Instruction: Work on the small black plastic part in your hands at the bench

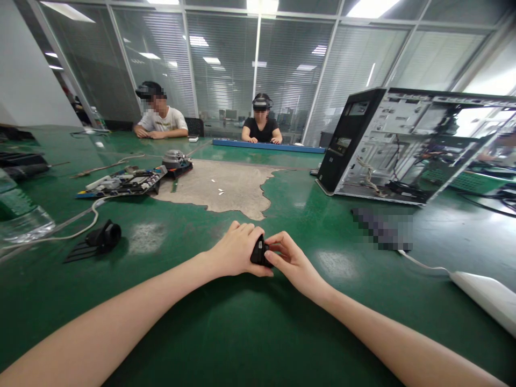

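Note:
A small black object (258, 253) with a light mark on its face is between my hands, just above or on the green table (242, 333). My left hand (238, 248) is wrapped over it from the left, thumb low and fingers on top, hiding much of its body. On the other side, my right hand (293, 263) touches its right edge with thumb and fingertips in a pinch. What kind of thing it is cannot be told.
An open computer case (350, 142) stands at right, near a blurred dark device (379, 228) and a white power bank-like block (484, 298). At left are a circuit board (124, 183), a black bracket-like part (102, 236) and a clear bottle (24, 215). Two people sit opposite.

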Demonstrator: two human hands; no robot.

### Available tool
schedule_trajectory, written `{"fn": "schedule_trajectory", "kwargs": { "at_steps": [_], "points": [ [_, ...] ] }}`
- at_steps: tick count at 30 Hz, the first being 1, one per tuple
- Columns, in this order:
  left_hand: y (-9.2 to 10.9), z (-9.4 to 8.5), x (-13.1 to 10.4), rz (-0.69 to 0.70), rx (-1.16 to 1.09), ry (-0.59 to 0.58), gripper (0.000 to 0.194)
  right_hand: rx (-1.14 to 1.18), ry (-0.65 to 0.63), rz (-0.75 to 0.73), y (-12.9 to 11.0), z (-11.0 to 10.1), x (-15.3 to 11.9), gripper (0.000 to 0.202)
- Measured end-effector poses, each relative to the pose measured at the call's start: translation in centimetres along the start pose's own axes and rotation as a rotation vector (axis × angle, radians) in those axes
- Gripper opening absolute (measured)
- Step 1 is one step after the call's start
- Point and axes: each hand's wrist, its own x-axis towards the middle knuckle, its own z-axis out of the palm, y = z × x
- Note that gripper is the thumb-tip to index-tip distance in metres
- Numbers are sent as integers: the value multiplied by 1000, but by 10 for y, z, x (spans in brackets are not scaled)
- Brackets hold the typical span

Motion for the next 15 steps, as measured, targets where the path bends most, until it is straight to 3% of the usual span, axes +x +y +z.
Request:
{"fn": "schedule_trajectory", "kwargs": {
  "at_steps": [4, 9, 15],
  "points": [
    [0, 0, 0, 6, 16, 4, 66, -19, -8, 46, -1, -1, 1, 21],
    [-1, 2, 0, 4, 16, 6, 69, -12, -69, -16, 0, -1, -1, 19],
    [-1, 0, -1, 14, 14, 12, 67, -30, 5, -67, 1, -1, -2, 10]
  ]
}}
